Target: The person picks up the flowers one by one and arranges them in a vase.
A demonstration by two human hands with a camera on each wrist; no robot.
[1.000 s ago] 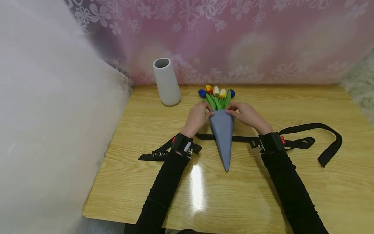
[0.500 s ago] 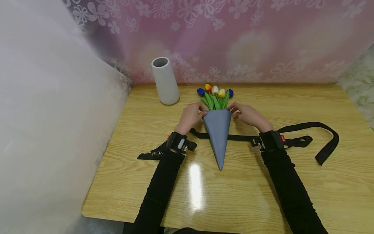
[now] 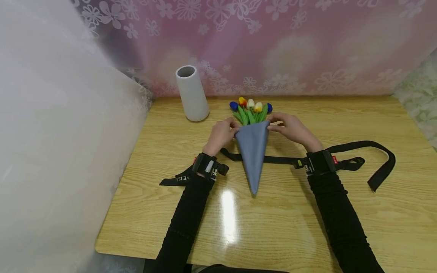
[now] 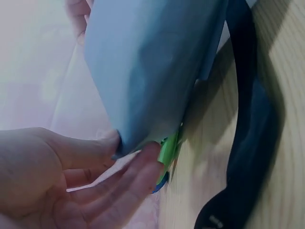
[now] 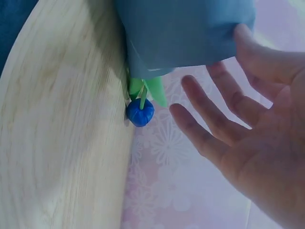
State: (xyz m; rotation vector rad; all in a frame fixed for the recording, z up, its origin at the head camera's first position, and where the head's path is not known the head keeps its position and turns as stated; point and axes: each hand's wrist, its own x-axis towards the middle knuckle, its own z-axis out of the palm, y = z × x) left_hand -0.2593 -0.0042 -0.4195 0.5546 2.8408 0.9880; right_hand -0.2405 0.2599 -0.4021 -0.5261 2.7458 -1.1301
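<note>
Centrally, the blue-grey wrap: a narrow cone (image 3: 252,151) on the bench (image 3: 273,227), point toward the person, wide mouth away, crossing over the black ribbon (image 3: 283,160); whether its whole length touches the wood cannot be told.
Wrap's handling: likely light and flexible, a thin sheet that should crease or slip out of shape under a hard squeeze; its smooth face may slide a little under fingertips.
Best hold: probably both corners of the mouth, thumb in front and fingers behind, with light, even pressure.
Tulips: red-and-yellow, white, yellow-tinged and blue heads (image 3: 250,104) show above the mouth among green leaves (image 3: 251,118); they look artificial, so perhaps sturdy, though stems inside the cone are hidden and could shift.
Left hand (image 3: 220,134): pinches the mouth's left corner, thumb on the front, fingers extended behind, one close beside a leaf.
Right hand (image 3: 291,128): pinches the opposite corner, thumb pressed to the front face, forefinger passing behind the edge, remaining fingers spread and apart from the blue tulip.
White vase (image 3: 192,94): upright on the bench, left of the bouquet, touched by neither hand.
</note>
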